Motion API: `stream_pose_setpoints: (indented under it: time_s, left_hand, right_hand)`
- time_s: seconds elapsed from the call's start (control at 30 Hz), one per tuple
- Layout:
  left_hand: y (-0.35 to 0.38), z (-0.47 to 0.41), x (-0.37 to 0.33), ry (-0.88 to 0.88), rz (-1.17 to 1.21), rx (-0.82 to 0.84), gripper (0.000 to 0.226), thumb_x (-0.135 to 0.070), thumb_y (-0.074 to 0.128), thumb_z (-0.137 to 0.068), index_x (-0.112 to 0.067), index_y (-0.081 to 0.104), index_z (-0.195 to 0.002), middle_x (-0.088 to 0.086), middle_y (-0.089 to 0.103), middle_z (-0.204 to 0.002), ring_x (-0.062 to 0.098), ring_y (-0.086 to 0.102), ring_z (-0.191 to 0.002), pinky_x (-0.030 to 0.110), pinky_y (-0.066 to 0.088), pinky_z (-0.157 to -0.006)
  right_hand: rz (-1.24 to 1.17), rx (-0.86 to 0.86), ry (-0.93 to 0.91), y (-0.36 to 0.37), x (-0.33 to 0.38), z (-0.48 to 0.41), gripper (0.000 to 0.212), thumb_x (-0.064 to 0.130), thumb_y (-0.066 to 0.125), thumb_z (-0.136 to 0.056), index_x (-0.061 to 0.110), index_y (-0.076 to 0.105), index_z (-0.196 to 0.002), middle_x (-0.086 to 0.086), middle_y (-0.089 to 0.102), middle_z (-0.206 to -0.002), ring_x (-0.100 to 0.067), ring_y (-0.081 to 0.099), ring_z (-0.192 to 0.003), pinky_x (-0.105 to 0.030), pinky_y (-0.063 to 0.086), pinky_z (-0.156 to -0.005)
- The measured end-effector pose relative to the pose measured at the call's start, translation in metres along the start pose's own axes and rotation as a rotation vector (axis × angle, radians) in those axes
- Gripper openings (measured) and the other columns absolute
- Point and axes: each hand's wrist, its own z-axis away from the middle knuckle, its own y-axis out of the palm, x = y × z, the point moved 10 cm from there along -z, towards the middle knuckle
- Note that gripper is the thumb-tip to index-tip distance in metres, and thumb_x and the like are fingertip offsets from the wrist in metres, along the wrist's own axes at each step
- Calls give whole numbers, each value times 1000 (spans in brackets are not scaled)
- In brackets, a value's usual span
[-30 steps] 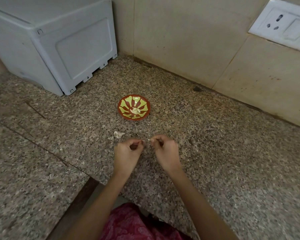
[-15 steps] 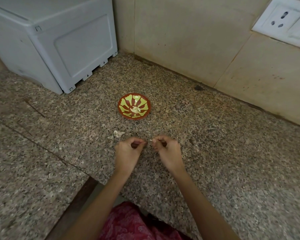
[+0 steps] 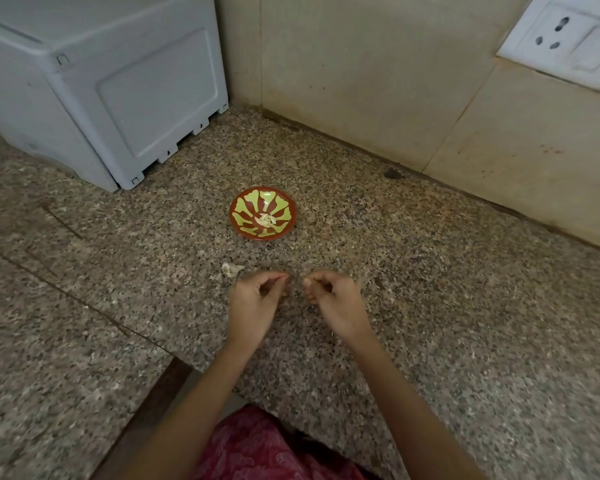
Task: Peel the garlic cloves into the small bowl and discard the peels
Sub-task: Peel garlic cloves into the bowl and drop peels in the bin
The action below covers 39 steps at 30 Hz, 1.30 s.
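Observation:
The small red-brown bowl with a yellow-green pattern stands on the granite counter, with peeled garlic at its centre. A pale garlic piece lies on the counter between the bowl and my hands. My left hand has thumb and forefinger pinched together on a tiny scrap that looks like peel. A finger's width to its right, my right hand pinches a small pale garlic clove at its fingertips, mostly hidden by the curled fingers. Both hands hover just above the counter, in front of the bowl.
A grey plastic appliance stands at the back left. The tiled wall runs behind the bowl, with a white socket plate at the upper right. The counter edge steps back near my body.
My hands stay in the same spot in front of the bowl, fingertips shifting only slightly. The view has tilted a little.

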Motion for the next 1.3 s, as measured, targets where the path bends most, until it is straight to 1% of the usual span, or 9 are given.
stream_pose_setpoints:
  time_s: [0.2,0.33,0.5,0.7,0.83,0.93,1.1,1.23,1.3]
  left_hand:
    - [16,-22,2,45,-113,64,16,-3,71,-84,-13,76,-96,-2,73,-93,-3,62,-75,8,48,-73]
    - [39,-38,3,61,-189,151,18,-6,71,-84,-13,76,-99,0,68,-94,-4,56,-69,0,41,-67]
    - [46,-39,0,118,-236,209,23,-3,67,-87,-13,74,-106,3,64,-96,4,55,-73,-2,37,-70]
    - [9,-18,2,103,-201,74,22,-1,67,-86,-14,76,-102,0,67,-97,5,58,-78,4,42,-74]
    - [6,5,11,77,-264,163,16,-18,79,-77,-20,77,-93,-17,56,-86,9,56,-86,31,46,-81]
    - [8,9,18,45,-324,175,22,-27,83,-72,-25,75,-92,-17,51,-86,10,52,-89,35,42,-85]
    - [7,11,20,28,-271,116,17,-19,82,-71,-25,77,-87,-18,54,-84,12,56,-85,43,50,-83]
    - [6,13,17,48,-323,90,14,-16,80,-75,-22,76,-87,-8,61,-87,14,55,-86,40,49,-81]
    - [2,17,14,40,-282,72,13,-10,76,-79,-19,74,-88,-8,63,-87,6,56,-84,30,49,-82]
  right_hand:
    - [83,-23,3,-6,-2,1,13,10,61,-96,13,74,-93,5,71,-81,-10,67,-72,-18,52,-65]
    - [93,-48,15,-10,-8,1,11,10,65,-93,13,76,-92,13,68,-77,6,62,-69,-5,45,-64]
    - [99,-72,7,-12,-11,1,11,13,67,-92,15,77,-96,9,73,-88,-2,66,-79,-14,51,-77]
    - [115,-115,-6,-12,-12,2,7,17,71,-90,18,77,-93,13,68,-84,3,61,-77,-13,48,-75]
    - [111,-105,5,-9,-13,1,6,21,71,-91,19,76,-93,7,69,-90,-4,62,-83,-17,48,-78]
    - [96,-105,8,-8,-12,1,8,21,71,-90,19,77,-95,9,69,-89,-4,63,-84,-18,48,-80]
    - [113,-110,-34,-2,-9,5,7,21,73,-88,20,77,-94,17,66,-89,-7,64,-90,-37,51,-94]
    - [69,-74,-20,2,-9,7,11,19,71,-90,14,77,-97,23,62,-84,9,60,-79,-7,46,-78]
    - [4,-57,-2,4,-10,9,11,19,70,-91,14,77,-98,19,67,-84,12,61,-78,-2,42,-70]
